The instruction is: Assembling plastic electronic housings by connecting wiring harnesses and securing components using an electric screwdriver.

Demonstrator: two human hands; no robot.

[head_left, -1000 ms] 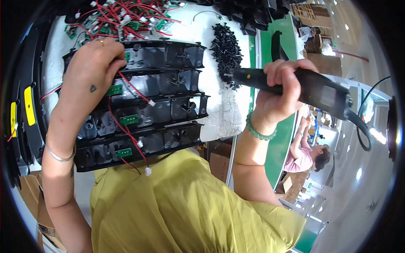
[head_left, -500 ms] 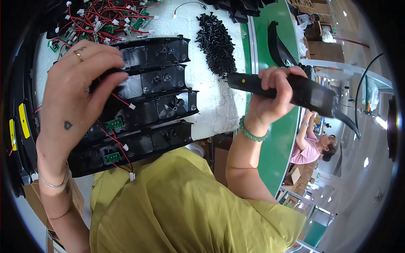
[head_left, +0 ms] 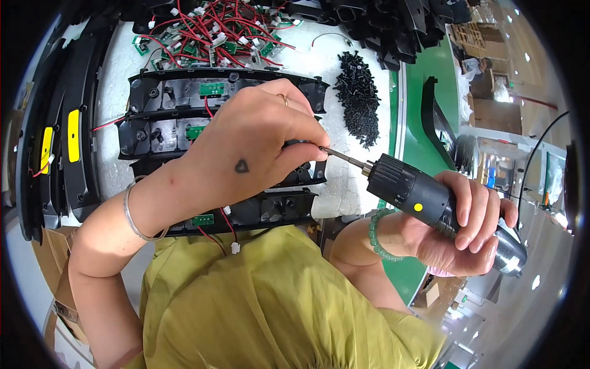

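Note:
My right hand (head_left: pixel 464 237) grips a black electric screwdriver (head_left: pixel 409 187) around its body, the bit pointing left. My left hand (head_left: pixel 252 138) is closed in a pinch, thumb and forefinger meeting at the bit's tip on what looks like a small dark screw, mostly hidden by the fingertips. Beneath the left hand lie several long black plastic housings (head_left: pixel 160 95) in rows, partly covered by it. Small green circuit boards (head_left: pixel 212 90) with red and black wires sit in them. To their right is a pile of black screws (head_left: pixel 357 98).
Loose circuit boards with red wires (head_left: pixel 221 31) are heaped at the back. More black plastic parts (head_left: pixel 393 21) lie at the far right. Long black strips with yellow labels (head_left: pixel 74 135) stand at the left. A curved black part (head_left: pixel 435 123) rests on the green surface (head_left: pixel 424 80).
My left hand has moved right and closed to a pinch at the bit's tip. The screwdriver has swung down and right, away from the screw pile. The view has shifted left.

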